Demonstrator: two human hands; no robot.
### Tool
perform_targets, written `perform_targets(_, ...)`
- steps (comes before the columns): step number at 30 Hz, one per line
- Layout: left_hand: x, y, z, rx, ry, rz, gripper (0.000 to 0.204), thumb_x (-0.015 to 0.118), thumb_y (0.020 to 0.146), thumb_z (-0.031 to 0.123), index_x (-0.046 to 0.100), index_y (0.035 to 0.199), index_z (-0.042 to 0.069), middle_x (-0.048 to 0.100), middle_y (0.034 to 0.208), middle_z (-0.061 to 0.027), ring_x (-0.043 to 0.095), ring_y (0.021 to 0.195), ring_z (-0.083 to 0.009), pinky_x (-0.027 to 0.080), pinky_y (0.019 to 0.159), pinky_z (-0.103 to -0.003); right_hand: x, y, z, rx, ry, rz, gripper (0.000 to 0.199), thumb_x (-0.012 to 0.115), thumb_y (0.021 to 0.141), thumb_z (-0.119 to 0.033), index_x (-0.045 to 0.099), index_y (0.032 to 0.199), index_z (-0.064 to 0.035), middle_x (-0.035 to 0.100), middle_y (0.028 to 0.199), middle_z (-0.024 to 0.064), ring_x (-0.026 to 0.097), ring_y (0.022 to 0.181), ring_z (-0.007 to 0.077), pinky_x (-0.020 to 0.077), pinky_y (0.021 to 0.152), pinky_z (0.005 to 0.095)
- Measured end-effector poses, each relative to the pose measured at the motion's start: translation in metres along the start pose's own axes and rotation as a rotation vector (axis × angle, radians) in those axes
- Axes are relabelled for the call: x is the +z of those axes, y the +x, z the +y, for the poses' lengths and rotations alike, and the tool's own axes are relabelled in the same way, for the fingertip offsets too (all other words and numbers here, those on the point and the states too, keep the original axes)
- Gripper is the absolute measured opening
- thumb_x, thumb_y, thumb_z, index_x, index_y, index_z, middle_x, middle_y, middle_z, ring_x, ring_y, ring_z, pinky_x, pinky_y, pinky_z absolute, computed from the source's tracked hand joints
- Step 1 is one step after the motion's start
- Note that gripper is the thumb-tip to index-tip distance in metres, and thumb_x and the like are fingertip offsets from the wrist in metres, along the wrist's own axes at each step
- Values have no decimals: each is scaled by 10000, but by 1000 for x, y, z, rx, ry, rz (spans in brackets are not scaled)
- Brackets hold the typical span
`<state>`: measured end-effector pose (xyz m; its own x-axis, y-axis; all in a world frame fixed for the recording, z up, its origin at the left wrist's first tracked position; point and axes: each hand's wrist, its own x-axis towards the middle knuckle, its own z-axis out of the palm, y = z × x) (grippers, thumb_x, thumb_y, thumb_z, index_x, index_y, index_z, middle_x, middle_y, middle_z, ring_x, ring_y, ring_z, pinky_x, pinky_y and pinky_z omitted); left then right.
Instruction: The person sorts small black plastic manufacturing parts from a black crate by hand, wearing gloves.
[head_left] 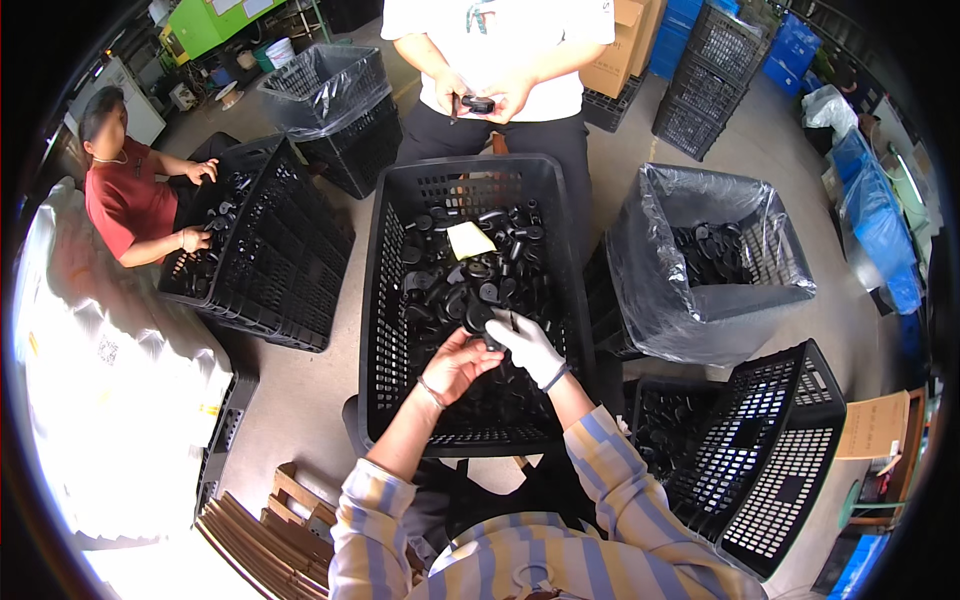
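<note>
Over the black crate in front of me, my left hand (458,368), bare with a bracelet at the wrist, pinches a black plastic part (481,319) with a rounded end. My right hand (530,350), in a white glove, closes in from the other side at the same part. Something thin and dark shows at its fingertips, too small to make out. Below both hands lies a heap of similar black plastic parts (440,290) inside the crate (370,330). A pale yellow piece of paper (468,240) rests on the heap.
Opposite, a person's hands (485,95) hold a black part. Another person in red works at a crate (290,270) on the left. To the right stand a plastic-lined crate (710,310) of parts and a tilted crate (780,450). Flattened cardboard (260,550) lies lower left.
</note>
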<state>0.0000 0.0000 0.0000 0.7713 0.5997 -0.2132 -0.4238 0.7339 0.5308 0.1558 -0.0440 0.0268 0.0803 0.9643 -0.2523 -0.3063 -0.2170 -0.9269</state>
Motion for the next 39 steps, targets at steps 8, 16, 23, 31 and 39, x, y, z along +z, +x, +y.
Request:
perform_targets(8, 5, -3, -9, 106, 379, 331, 218, 589, 741, -29, 523, 945, 14, 604, 855, -105, 616, 704, -196, 528, 656, -278, 3, 4, 20, -202, -92, -132, 240, 561, 799, -110, 530, 1018, -18, 553, 843, -4, 489, 692, 43, 411, 610, 188)
perform_targets(16, 11, 2, 1, 330, 287, 291, 429, 555, 671, -142, 376, 1025, 22, 511, 950, -104, 581, 828, -208, 501, 726, -290, 1, 5, 14, -200, -144, 110, 224, 563, 790, -72, 527, 1005, -21, 547, 804, -9, 471, 629, 41, 399, 565, 186)
perform_targets(23, -3, 8, -7, 377, 315, 244, 263, 557, 741, -72, 477, 974, 21, 493, 1013, -92, 588, 832, -200, 478, 782, -295, 3, 6, 17, -311, -184, 146, 236, 558, 771, -19, 525, 1005, -20, 537, 818, -11, 462, 657, 42, 400, 590, 191)
perform_targets(31, 13, 5, -7, 777, 1128, 255, 141, 598, 697, -86, 604, 811, -3, 479, 974, -54, 534, 858, -141, 440, 757, -224, 7, -3, -3, 88, 41, 91, 344, 462, 868, -320, 455, 1103, -69, 553, 786, 14, 505, 535, 29, 297, 345, 128)
perform_targets(39, 3, 5, -5, 371, 465, 186, 261, 440, 754, -83, 601, 942, -1, 564, 948, -53, 533, 780, -97, 447, 675, -222, -1, 0, 4, -152, 35, 105, 220, 544, 803, -65, 525, 1022, -47, 538, 809, -11, 485, 698, 31, 396, 604, 166)
